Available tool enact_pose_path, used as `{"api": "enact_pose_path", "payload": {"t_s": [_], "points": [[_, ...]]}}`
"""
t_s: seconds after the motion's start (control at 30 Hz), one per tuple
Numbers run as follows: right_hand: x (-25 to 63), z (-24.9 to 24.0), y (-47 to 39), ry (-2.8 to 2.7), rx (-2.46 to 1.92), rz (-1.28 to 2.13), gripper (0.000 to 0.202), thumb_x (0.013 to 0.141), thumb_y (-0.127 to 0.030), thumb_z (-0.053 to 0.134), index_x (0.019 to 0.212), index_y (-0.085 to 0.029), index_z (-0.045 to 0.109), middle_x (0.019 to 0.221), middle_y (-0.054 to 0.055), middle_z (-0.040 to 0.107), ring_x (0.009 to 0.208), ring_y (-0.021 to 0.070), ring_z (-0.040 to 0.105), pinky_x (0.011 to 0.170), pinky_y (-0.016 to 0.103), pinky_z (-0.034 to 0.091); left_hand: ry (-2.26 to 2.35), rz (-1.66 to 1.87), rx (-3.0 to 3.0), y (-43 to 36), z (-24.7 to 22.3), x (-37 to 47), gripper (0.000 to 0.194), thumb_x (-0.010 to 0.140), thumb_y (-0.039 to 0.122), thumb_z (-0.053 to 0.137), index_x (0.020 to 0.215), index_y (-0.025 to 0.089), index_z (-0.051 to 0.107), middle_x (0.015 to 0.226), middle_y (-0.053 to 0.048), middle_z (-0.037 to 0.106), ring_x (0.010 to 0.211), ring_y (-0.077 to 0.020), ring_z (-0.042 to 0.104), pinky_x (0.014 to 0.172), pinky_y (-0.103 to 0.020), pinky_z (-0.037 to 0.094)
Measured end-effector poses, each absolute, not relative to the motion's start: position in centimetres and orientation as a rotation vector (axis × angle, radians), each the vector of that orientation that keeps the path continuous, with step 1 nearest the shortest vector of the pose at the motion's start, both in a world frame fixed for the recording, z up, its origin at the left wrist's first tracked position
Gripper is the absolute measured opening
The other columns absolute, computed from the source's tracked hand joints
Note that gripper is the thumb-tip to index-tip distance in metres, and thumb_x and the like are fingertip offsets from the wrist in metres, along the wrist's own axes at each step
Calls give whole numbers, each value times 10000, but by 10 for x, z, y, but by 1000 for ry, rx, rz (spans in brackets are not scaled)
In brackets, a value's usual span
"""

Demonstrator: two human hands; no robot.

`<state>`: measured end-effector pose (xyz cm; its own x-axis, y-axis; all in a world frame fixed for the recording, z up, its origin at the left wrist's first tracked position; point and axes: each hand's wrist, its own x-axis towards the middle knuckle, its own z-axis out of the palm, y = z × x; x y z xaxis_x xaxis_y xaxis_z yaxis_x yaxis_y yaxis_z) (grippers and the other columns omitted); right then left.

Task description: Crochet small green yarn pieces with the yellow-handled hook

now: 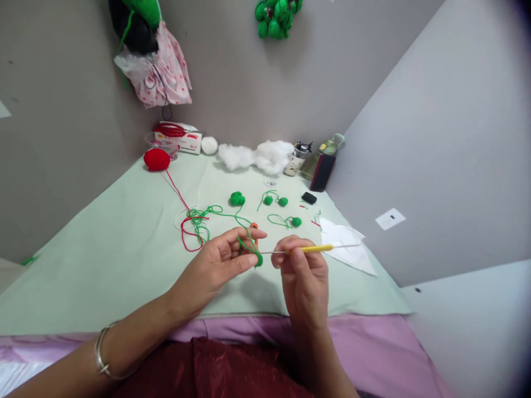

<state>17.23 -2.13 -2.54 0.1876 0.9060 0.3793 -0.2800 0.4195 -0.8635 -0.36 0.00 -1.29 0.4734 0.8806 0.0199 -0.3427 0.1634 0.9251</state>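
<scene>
My left hand (pixel 226 255) pinches a small green crocheted piece (pixel 259 260) between thumb and fingers, with green yarn (pixel 244 217) running over its fingers. My right hand (pixel 305 271) is closed around a crochet hook with a yellow handle (pixel 311 249). The hook's thin metal shaft points left and its tip meets the green piece. Behind my left fingertips lies an orange object (pixel 254 226), partly hidden. The yarn leads back to a green ball (pixel 237 198) on the pale green table cover (pixel 124 249).
Tangled yarn (pixel 199 221) and a red yarn ball (pixel 156 160) lie left. Small green balls (pixel 282 202) sit beyond my hands. White stuffing (pixel 274 156), a phone (pixel 322 172) and a bottle (pixel 311 165) stand along the back. White paper (pixel 348 249) lies right.
</scene>
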Motion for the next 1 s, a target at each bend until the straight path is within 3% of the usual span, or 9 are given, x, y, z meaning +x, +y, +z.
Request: {"api": "enact_pose_path", "payload": {"t_s": [0.3,0.5,0.7,1.0], "points": [[170,-27,-23,-1102,-777,874,137,979,-311,695,895,-248,782,797,5,665,686,128,584,669,285,507,599,972,1059,-1,-14,-2,312,926,287,750,1231,224,738,894,-15,701,902,-196,694,949,-338,481],[170,-26,-23,-1094,-768,870,134,977,-311,702,894,-251,789,782,-3,660,678,117,586,657,266,498,607,994,1004,-1,-15,-1,334,894,291,803,1221,243,757,938,-6,693,901,-169,688,936,-305,483],[169,-24,-23,-1092,-774,826,155,977,-326,693,880,-241,777,793,2,649,657,123,572,636,285,495,621,1005,964,1,-14,-2,337,842,272,855,1173,252,789,848,14,693,848,-155,662,862,-280,477],[165,-32,-36,-1382,-880,299,237,1010,-166,604,1043,-309,790,910,36,731,820,193,639,734,371,518,666,1034,955,1,-12,-2,290,856,271,829,1142,239,795,776,9,704,804,-159,619,815,-282,450]]}}
